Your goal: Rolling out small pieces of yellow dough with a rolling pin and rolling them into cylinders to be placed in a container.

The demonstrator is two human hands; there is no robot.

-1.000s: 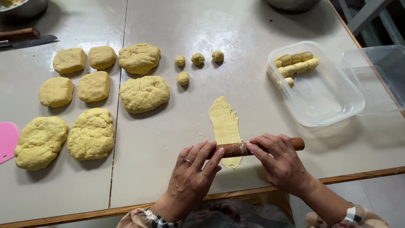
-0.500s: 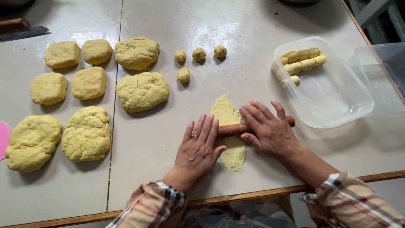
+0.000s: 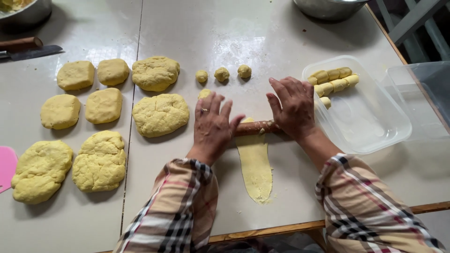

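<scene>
A thin wooden rolling pin (image 3: 255, 127) lies crosswise over the far end of a long, flattened strip of yellow dough (image 3: 256, 165). My left hand (image 3: 212, 127) presses flat on the pin's left end, fingers spread, a ring on one finger. My right hand (image 3: 292, 107) presses flat on the pin's right end. The strip runs from the pin toward the table's near edge. Three small dough balls (image 3: 221, 74) sit in a row just beyond my hands, and a fourth (image 3: 204, 93) peeks out past my left fingertips.
Several large yellow dough lumps (image 3: 160, 114) cover the table's left half. A clear plastic container (image 3: 370, 122) at the right holds rolled dough sticks (image 3: 333, 79). Its lid (image 3: 424, 96) lies further right. A knife (image 3: 28, 48), a pink scraper (image 3: 6, 167) and metal bowls (image 3: 328, 7) border the table.
Both hands have rolled the pin away from me along the dough. The strip behind the pin is now longer and thinner.
</scene>
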